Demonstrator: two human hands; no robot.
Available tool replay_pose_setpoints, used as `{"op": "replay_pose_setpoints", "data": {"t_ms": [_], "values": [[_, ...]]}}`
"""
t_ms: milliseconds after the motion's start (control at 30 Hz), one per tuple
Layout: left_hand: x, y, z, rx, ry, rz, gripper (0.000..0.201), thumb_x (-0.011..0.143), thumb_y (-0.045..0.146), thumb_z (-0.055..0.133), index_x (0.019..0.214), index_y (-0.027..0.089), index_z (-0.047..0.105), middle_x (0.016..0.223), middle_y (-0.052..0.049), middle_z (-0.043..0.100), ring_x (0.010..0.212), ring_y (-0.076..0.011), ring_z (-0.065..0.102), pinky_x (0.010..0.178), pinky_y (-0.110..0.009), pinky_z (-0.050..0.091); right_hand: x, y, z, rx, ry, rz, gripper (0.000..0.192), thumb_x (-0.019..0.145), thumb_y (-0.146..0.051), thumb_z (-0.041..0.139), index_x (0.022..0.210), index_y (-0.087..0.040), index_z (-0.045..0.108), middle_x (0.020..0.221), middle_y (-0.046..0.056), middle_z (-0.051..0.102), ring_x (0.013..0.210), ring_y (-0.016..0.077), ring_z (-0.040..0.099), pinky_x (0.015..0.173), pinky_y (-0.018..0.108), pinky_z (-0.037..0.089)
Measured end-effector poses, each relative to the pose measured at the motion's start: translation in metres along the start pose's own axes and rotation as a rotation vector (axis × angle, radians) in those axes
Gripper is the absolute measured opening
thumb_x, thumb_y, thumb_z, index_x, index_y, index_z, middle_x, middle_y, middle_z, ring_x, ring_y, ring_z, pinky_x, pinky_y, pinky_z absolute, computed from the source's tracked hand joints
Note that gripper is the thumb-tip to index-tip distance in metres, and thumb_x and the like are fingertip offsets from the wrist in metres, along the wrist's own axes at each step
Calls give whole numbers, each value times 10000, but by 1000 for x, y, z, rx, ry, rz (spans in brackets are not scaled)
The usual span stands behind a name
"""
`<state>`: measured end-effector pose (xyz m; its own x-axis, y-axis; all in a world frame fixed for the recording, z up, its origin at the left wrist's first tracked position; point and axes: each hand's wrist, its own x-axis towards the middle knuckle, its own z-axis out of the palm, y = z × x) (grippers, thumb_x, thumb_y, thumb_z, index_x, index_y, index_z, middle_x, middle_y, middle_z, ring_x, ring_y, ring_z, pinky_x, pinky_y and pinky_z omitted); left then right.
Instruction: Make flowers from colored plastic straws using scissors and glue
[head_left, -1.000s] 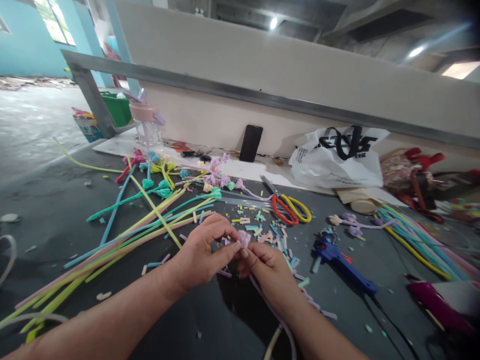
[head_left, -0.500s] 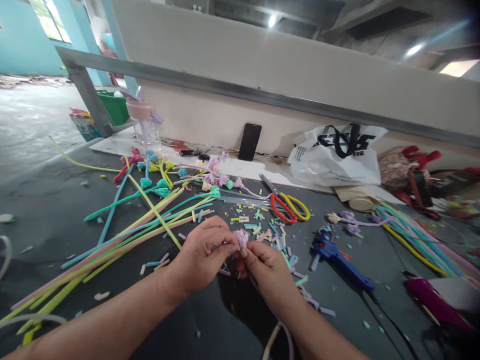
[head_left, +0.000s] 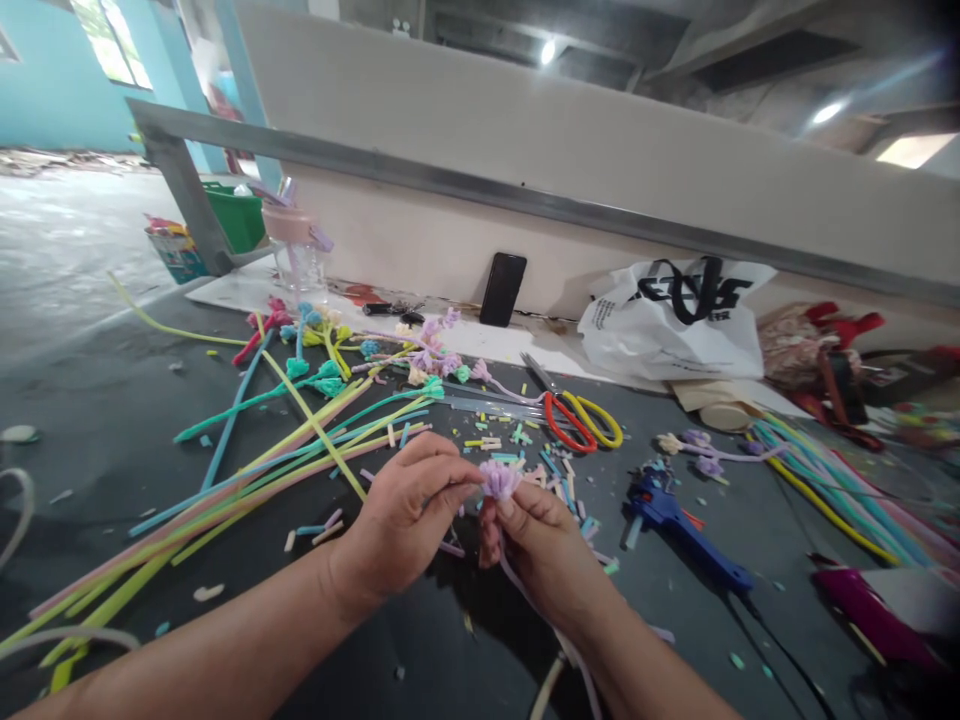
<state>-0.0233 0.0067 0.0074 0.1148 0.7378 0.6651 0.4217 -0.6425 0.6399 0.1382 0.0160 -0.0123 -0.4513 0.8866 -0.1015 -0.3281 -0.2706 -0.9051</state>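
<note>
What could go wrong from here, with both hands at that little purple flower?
1. The purple flower is held near its base by the right hand, with the left hand's fingertips at its edge; a hard tug might distort the petals.
2. The blue glue gun lies beside the right forearm; a sweep could knock it or snag its cord. I can't tell if it's hot.
3. Loose cut pieces might cling to the flower.

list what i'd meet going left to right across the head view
Green bin, pink-lidded bottle, left hand, lilac tuft, scissors, blue glue gun, magenta tool. The right hand overlaps the tuft, so it's left out.
</note>
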Motion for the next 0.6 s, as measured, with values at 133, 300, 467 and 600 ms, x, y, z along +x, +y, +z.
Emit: {"op": "replay_pose_setpoints", "data": {"t_ms": [133, 300, 467, 600], "values": [[-1, 0, 1, -13, -42, -8, 114, 780, 107, 540, 816, 179, 621, 784, -27, 552, 782, -128, 534, 715, -251, 456, 0, 0, 1, -8, -7, -2, 227, 740, -347, 638, 670, -133, 614, 513, -12, 562, 456, 84, 498, 489, 210, 423], [2, 2, 0, -46, -111, -60, 86, 776, 111, 549, 726, 163, 595, 742, -18, 535, 759, -121, 524, 703, -238, 444, 0, 1, -3, -13, -55, -2, 209, 755, -323, 627, 677, -128, 611, 533, -9, 562, 459, 82, 496, 481, 207, 421], [4, 4, -3, -58, -180, -7, 135, 800, 94, 504, 718, 156, 592, 748, -24, 535, 751, -112, 520, 691, -223, 439, -1, 3, -7, -20, -72, 12, 206, 761, -319, 624, 673, -133, 608, 540, -15, 554, 464, 76, 493, 489, 204, 405], [3, 5, -3, -26, -126, 12, 116, 798, 104, 506, 745, 168, 587, 753, -27, 543, 777, -130, 523, 710, -247, 447, 0, 4, -9, -102, -39, -2, 205, 759, -332, 624, 685, -141, 614, 544, -17, 551, 470, 78, 495, 497, 210, 409]]}}
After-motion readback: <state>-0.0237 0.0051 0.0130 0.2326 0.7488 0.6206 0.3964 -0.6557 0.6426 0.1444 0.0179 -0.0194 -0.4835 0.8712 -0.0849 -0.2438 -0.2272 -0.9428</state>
